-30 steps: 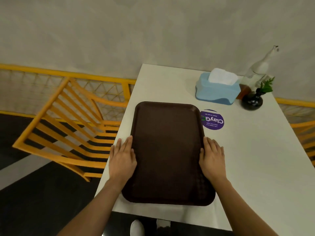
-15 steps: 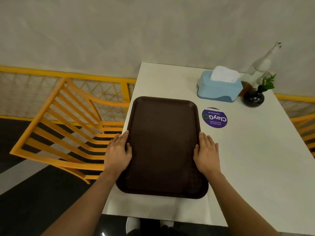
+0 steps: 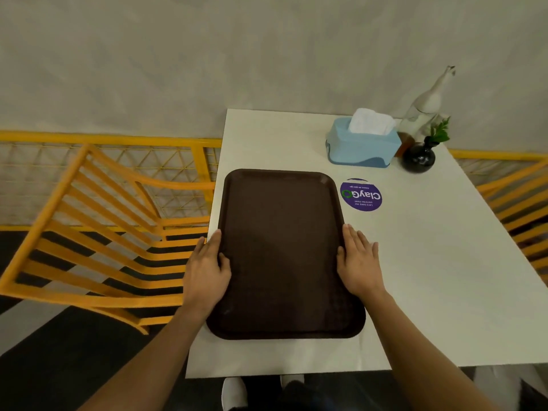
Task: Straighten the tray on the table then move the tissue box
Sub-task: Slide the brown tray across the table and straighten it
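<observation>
Here, one brown tray (image 3: 281,250) lies flat on one white table (image 3: 430,277), its long sides running from 6 o'clock to 12 o'clock, close to the table's 9 o'clock edge. Two hands bracket the tray. The left hand (image 3: 207,271) lies flat against the tray's 9 o'clock rim, fingers extended and together, thumb resting on the rim. The right hand (image 3: 360,262) lies flat against the 3 o'clock rim, fingers extended and slightly spread on the table surface, thumb touching the rim. Neither hand is closed around anything; both press on the tray edges with open palms.

At 1 o'clock from the tray, just beside its far corner, one round purple sticker (image 3: 361,194) is fixed to the table. It reads "ClayGo", upside down from this viewpoint; the smaller lines of print are too small to read.

Farther at 1 o'clock, one light blue tissue box (image 3: 360,146) stands upright with white tissue protruding from its top. Just at 3 o'clock of it stand one dark round vase (image 3: 418,157) with a green sprig and one clear glass bottle (image 3: 427,102).

Two orange slatted chairs show: one chair (image 3: 98,232) at 9 o'clock, another chair (image 3: 522,203) at 3 o'clock.
</observation>
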A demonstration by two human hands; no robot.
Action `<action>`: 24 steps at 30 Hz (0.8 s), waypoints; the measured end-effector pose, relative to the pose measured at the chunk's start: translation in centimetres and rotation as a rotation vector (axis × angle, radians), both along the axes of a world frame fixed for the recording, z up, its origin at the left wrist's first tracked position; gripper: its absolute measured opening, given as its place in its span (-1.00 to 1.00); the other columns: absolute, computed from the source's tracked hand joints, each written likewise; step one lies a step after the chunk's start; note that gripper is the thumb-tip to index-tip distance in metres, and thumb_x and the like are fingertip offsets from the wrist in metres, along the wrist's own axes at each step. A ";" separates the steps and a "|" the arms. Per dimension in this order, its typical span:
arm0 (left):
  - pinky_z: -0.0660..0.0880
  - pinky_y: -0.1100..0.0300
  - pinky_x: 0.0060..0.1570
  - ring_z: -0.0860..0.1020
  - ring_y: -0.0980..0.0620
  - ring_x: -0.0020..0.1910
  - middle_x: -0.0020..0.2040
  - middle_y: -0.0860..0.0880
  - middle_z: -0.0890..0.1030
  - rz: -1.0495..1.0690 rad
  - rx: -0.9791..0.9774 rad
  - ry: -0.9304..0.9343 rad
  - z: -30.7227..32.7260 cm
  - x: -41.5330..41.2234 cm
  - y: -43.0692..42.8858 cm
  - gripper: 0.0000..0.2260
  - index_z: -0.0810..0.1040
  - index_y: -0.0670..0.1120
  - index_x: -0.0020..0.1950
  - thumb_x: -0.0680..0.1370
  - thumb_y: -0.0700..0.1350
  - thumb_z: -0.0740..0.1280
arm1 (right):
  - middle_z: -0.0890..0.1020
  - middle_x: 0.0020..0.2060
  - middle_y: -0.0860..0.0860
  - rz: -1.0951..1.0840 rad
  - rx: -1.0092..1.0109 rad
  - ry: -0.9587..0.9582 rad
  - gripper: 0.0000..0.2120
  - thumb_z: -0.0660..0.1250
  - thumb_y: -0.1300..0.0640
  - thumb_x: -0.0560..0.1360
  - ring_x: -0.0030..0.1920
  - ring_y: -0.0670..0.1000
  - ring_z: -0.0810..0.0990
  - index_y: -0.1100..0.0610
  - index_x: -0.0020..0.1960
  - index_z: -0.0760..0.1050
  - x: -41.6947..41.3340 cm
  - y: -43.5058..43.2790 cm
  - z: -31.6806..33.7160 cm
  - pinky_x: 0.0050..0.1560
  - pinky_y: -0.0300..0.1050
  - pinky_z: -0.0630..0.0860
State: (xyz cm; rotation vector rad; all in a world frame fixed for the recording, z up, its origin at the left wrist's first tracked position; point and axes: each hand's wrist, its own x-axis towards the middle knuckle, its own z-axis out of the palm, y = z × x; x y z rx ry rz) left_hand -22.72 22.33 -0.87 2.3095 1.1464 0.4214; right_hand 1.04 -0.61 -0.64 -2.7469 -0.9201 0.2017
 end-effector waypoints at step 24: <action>0.49 -0.07 0.28 0.27 -0.09 0.56 0.52 -0.10 0.41 0.008 -0.043 -0.002 -0.2 0.3 0.2 -0.49 0.22 0.03 0.62 0.66 -0.07 0.21 | 0.19 0.61 0.04 -0.009 0.077 0.062 -0.39 0.01 -0.16 0.69 0.60 0.13 0.12 0.06 0.65 -0.01 0.6 0.3 -0.3 0.57 0.25 -0.02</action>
